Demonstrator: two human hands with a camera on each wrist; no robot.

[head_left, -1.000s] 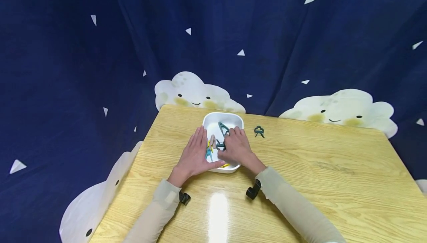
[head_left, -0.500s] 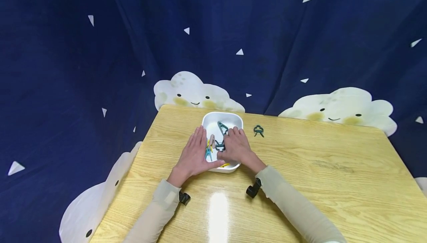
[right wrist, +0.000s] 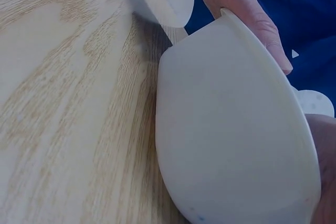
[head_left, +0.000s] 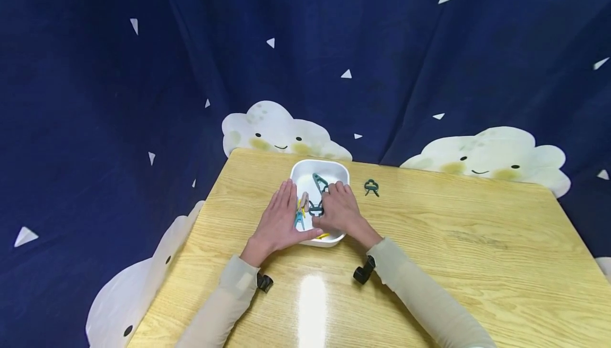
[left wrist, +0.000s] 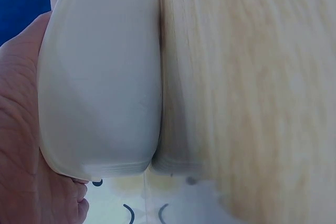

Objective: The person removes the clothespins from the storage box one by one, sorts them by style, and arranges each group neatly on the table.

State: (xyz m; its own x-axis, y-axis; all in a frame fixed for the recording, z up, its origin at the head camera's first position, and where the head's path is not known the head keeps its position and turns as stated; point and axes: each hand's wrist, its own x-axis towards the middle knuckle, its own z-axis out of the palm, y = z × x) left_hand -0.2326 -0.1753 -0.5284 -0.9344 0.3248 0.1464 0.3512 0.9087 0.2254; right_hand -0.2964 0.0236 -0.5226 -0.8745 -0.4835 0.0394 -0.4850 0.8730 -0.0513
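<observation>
A white plastic tub [head_left: 307,165] stands on the table and holds several small clips. My left hand [head_left: 277,220] rests along its left side, fingers straight, with the thumb across the front rim. Over the right rim, my right hand [head_left: 338,210] reaches into the tub with bent fingers; its fingertips are hidden. Close to those fingers lie a dark green clip [head_left: 315,209] and a longer green clip [head_left: 319,181], each partly covered. A beige clothespin [head_left: 304,201], a blue clip [head_left: 299,220] and a yellow piece [head_left: 323,236] also lie inside. Both wrist views show the tub's outer wall [left wrist: 102,77].
Another dark green clip [head_left: 371,187] lies on the wooden table [head_left: 453,247], right of the tub. A dark blue curtain [head_left: 305,61] with white triangles and clouds hangs behind the table. A black wrist mount [head_left: 364,271] hangs under the right sleeve.
</observation>
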